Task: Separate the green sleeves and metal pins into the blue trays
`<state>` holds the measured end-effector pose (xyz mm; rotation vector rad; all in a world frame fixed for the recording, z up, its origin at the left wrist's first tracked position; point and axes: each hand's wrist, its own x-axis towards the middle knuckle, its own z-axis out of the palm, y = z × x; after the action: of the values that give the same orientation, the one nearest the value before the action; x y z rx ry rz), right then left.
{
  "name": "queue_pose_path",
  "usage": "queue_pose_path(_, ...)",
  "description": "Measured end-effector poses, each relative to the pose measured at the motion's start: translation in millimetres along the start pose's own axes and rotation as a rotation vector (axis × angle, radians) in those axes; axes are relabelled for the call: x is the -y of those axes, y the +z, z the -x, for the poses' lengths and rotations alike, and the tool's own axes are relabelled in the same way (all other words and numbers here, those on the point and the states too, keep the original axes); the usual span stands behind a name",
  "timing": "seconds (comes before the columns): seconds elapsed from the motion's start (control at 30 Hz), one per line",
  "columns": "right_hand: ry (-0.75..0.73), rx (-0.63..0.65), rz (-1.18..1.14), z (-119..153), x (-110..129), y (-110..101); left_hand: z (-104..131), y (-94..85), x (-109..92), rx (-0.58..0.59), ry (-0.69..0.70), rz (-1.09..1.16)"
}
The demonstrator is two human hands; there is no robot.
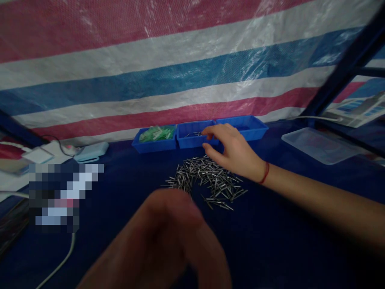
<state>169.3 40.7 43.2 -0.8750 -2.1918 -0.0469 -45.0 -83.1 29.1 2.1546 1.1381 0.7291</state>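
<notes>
My right hand [230, 150] reaches over the front edge of the middle blue bin [195, 141], with thumb and forefinger apart and nothing visible between them. A few thin metal pins [197, 133] lie in that bin near my fingertips. Below this hand, a loose heap of short metal pins [215, 176] spreads over the dark blue table surface. My left hand [171, 233] is large and blurred, close to the camera in front of the heap. Its fingers are curled in, and whatever they may hold is hidden.
A left blue bin [155, 146] holds green and clear pieces; a right blue bin [251, 127] adjoins the middle one. A clear plastic lid [321, 146] lies at right. Left are a light blue case [92, 151], a white cable [67, 255] and a pixelated patch. Striped sheeting [180, 80] hangs behind.
</notes>
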Motion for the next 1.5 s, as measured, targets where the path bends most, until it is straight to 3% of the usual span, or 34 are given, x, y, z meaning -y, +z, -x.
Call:
queue_pose_path(0.07,-0.016,0.031,0.001,11,6,-7,-11,-9.3,-23,0.05,0.007,0.002)
queue_pose_path(0.13,-0.012,0.047,-0.006,21,7,-11,-25,-13.9,-30,0.159,0.107,-0.116)
queue_pose_path(0.2,0.008,0.047,-0.028,29,6,-12,-35,-12.3,-24,0.308,0.171,-0.318)
queue_pose_path(0.3,0.033,0.059,-0.078,37,3,-11,-38,-2.6,-10,0.375,0.215,-0.51)
queue_pose_path(0.47,0.046,0.087,-0.142,43,2,-14,-38,12.9,-6,0.297,0.293,-0.685)
queue_pose_path(0.67,0.059,0.088,-0.227,44,21,-26,-44,19.1,-10,0.237,0.296,-0.825)
queue_pose_path(0.9,0.292,0.174,-0.227,51,29,-21,-58,-0.4,-19,0.01,0.15,-0.529)
queue_pose_path(1.1,0.373,0.301,-0.397,51,26,-14,-71,13.4,-8,-0.169,-0.006,-0.165)
queue_pose_path(1.33,0.421,0.193,-0.748,51,33,-11,-61,30.9,-4,-0.232,-0.028,-0.031)
queue_pose_path(1.5,0.396,0.102,-0.702,54,37,-10,-60,34.1,-5,-0.281,-0.048,-0.116)
